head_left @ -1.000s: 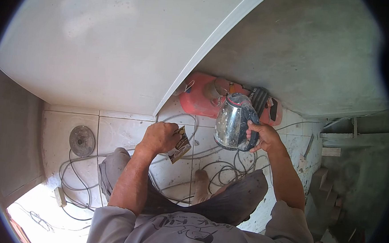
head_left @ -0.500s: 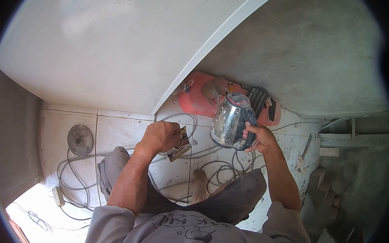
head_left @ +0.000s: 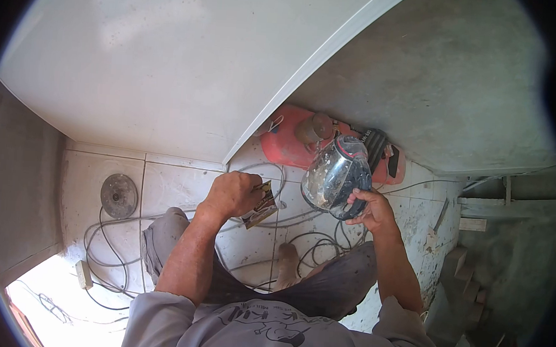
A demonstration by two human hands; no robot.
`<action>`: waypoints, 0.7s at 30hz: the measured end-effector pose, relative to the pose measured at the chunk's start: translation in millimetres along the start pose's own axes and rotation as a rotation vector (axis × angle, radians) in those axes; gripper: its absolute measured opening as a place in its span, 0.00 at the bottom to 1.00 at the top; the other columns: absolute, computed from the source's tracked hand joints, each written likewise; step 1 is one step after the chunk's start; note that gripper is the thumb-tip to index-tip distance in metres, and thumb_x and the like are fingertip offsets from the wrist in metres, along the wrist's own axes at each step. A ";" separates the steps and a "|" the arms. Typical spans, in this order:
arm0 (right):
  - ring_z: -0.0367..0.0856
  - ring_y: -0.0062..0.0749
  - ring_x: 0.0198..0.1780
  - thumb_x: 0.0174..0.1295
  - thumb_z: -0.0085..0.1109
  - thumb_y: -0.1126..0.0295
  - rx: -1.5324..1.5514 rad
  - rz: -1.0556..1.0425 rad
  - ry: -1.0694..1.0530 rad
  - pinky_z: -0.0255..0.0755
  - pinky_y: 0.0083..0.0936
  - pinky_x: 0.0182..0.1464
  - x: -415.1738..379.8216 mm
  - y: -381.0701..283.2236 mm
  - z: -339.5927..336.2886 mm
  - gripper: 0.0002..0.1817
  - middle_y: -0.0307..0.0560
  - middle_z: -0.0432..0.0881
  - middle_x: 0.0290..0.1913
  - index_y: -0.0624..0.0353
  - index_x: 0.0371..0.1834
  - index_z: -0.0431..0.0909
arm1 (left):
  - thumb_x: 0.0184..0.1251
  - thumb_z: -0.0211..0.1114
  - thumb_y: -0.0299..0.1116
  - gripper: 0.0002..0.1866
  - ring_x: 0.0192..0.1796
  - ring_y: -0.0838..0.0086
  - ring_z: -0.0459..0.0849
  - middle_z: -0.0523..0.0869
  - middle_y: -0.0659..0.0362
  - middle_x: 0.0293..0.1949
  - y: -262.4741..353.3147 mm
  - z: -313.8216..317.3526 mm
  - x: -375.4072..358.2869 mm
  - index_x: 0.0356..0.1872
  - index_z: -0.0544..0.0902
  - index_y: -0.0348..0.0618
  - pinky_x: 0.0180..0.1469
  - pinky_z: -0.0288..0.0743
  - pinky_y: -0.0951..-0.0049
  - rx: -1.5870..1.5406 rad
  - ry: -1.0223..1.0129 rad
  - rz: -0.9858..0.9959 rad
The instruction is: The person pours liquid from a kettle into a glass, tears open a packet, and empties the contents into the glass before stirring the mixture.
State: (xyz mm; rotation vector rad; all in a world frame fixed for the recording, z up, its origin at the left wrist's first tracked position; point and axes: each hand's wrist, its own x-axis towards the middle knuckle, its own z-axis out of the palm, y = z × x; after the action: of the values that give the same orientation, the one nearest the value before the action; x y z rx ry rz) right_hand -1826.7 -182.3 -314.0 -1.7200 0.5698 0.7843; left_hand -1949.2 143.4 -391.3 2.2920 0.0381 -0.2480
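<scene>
My right hand (head_left: 366,209) grips the dark handle of a shiny metal electric kettle (head_left: 334,174), held tilted above the tiled floor. My left hand (head_left: 231,195) is closed around a small printed sachet (head_left: 260,207), whose lower end sticks out past my fingers. The two hands are a short way apart, with the kettle to the right of the sachet. Below them are my bent legs in grey trousers and one bare foot (head_left: 287,263).
A red flat container (head_left: 286,145) with a dark cap lies on the floor behind the kettle. Grey cables (head_left: 114,252) loop over the white tiles, beside a round floor drain (head_left: 119,195). A white panel (head_left: 170,59) and a grey concrete wall rise ahead; bricks lie at the right.
The kettle has tilted further and shifted slightly left and down in my right hand. My left hand with the sachet has stayed almost still.
</scene>
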 end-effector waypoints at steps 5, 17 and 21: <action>0.77 0.38 0.45 0.51 0.63 0.69 0.055 -0.022 -0.029 0.73 0.60 0.39 -16.9 15.8 9.7 0.13 0.44 0.78 0.39 0.53 0.41 0.77 | 0.57 0.60 0.40 0.12 0.35 0.51 0.85 0.85 0.48 0.28 6.6 -16.3 0.5 0.32 0.85 0.44 0.42 0.77 0.55 -0.030 -0.079 0.002; 0.80 0.30 0.37 0.43 0.61 0.78 -0.023 -0.050 -0.452 0.76 0.32 0.41 -19.6 99.6 76.4 0.14 0.42 0.81 0.37 0.59 0.37 0.78 | 0.62 0.66 0.36 0.09 0.27 0.82 0.75 0.82 0.63 0.21 8.4 -66.3 -55.0 0.36 0.85 0.40 0.31 0.70 0.74 -0.741 -0.316 0.112; 0.77 0.23 0.31 0.41 0.61 0.76 -0.005 0.058 -0.365 0.72 0.23 0.37 -42.8 86.3 158.0 0.17 0.36 0.79 0.32 0.59 0.39 0.78 | 0.66 0.65 0.35 0.10 0.31 0.82 0.77 0.84 0.62 0.27 4.8 -70.5 -84.5 0.39 0.85 0.38 0.34 0.71 0.75 -0.891 -0.364 0.260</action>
State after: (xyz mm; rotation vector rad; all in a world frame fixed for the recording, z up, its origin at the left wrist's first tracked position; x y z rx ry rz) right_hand -1951.1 -55.0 -364.6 -1.5201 0.3672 1.1109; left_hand -2019.8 196.9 -325.8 1.3262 -0.2808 -0.4090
